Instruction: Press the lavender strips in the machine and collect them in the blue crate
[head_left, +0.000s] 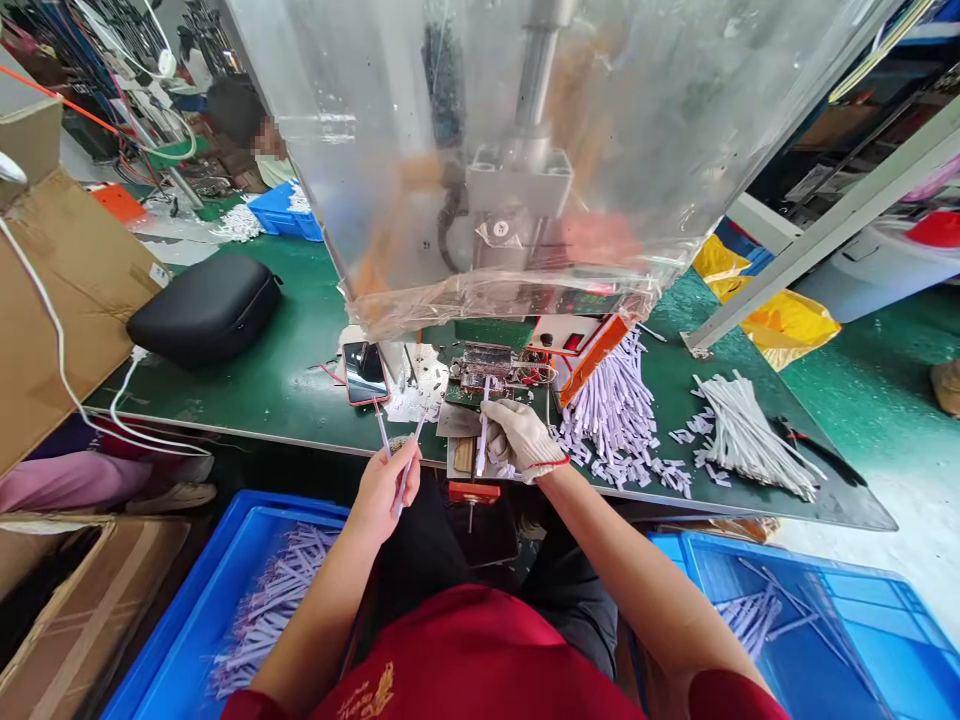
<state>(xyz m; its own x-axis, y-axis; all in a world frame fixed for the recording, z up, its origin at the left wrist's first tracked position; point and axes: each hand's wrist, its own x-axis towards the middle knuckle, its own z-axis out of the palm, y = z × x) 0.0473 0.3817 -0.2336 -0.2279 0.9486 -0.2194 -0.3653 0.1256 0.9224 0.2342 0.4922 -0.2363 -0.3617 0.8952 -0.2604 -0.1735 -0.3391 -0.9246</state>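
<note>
My bare left hand [388, 487] is closed on two thin pale purple strips [383, 430], whose ends point up toward the bench edge. On my right hand [517, 436] is a white glove with a red cuff. Its fingers pinch a pale purple strip [483, 428] standing out from a small metal fixture [486, 365] under the machine. Left of the fixture lies a phone [365, 374] beside a white sheet [420, 385] with scraps on it. A large pile of purple strips [611, 400] is right of my right hand.
A plastic-covered machine [480, 180] hangs above the green bench [307, 300]. A black case [204, 308] sits left. White strips [754, 430] and pliers [821, 452] lie right. Blue bins [255, 530] [847, 600] flank my legs. Another person [270, 150] is at the back left.
</note>
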